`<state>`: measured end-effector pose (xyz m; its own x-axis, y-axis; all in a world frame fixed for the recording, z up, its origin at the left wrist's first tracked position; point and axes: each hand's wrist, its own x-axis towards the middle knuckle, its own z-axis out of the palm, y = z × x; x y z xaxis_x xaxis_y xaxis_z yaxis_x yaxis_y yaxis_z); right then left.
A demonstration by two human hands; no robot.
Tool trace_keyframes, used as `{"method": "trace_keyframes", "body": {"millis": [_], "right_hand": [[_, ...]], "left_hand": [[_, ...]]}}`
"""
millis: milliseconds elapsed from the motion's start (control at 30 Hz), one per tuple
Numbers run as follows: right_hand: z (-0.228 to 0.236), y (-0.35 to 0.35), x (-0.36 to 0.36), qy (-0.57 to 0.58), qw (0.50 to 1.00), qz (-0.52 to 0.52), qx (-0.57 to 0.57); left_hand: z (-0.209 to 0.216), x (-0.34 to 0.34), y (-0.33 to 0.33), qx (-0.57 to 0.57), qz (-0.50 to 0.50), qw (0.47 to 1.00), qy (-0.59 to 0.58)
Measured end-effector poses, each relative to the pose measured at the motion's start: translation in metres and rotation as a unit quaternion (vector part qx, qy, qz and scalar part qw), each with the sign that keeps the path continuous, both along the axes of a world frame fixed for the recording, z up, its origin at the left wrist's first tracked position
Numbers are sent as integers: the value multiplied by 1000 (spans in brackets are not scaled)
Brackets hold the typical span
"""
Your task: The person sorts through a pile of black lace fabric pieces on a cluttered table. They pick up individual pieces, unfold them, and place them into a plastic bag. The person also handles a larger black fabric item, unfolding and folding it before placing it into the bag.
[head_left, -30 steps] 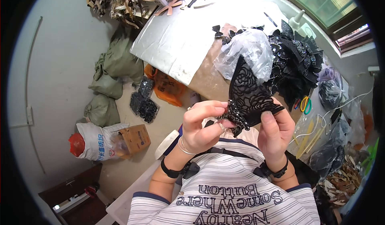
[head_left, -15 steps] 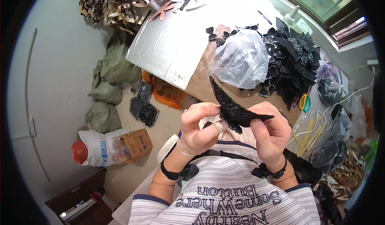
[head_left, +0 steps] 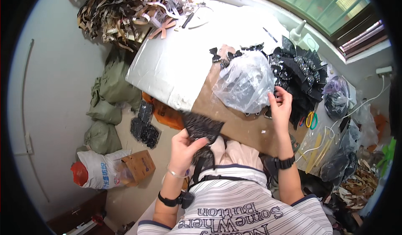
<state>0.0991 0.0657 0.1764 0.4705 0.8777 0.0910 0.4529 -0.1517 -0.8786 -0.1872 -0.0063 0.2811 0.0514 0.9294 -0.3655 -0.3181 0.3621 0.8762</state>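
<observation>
My left hand (head_left: 184, 149) grips a black lacy fabric piece (head_left: 203, 125) between thumb and fingers, just off the near edge of the table. The cloth fans upward and to the right, and more black lace hangs below the hand. Over the table, my right hand (head_left: 281, 104) reaches up with thumb and fingers a little apart, at the right edge of a clear plastic bag (head_left: 240, 82). Nothing shows in its fingers; whether they touch the bag is hard to tell. Right beside it lies a heap of black ruffled pieces with shiny beads (head_left: 301, 69).
Small black bows (head_left: 215, 55) lie behind the bag. Scissors with coloured handles (head_left: 312, 120) rest at the right, near yellow strips (head_left: 320, 153) and a white cord (head_left: 364, 99). A white bottle (head_left: 298, 32) stands by the window. Green sacks (head_left: 100, 132) and a carton (head_left: 142, 166) stand on the floor at left.
The right hand has let go of the black lace piece and moved up to the plastic bag. My left hand, still gripping the piece, has come down and to the left.
</observation>
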Motion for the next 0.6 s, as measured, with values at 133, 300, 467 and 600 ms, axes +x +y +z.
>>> {"method": "trace_keyframes", "body": {"millis": [133, 300, 467, 600], "right_hand": [[-40, 62, 18, -313, 949, -35, -6], [-51, 130, 2, -175, 960, 153, -158], [33, 240, 54, 36, 992, 90, -77], [39, 288, 178, 193, 976, -27, -92]], "left_hand": [[-4, -25, 10, -5, 35, 999, 35], [-21, -44, 16, -79, 40, 993, -75], [-19, -60, 34, -113, 6, 966, -233], [4, -44, 77, -31, -20, 980, -196]]}}
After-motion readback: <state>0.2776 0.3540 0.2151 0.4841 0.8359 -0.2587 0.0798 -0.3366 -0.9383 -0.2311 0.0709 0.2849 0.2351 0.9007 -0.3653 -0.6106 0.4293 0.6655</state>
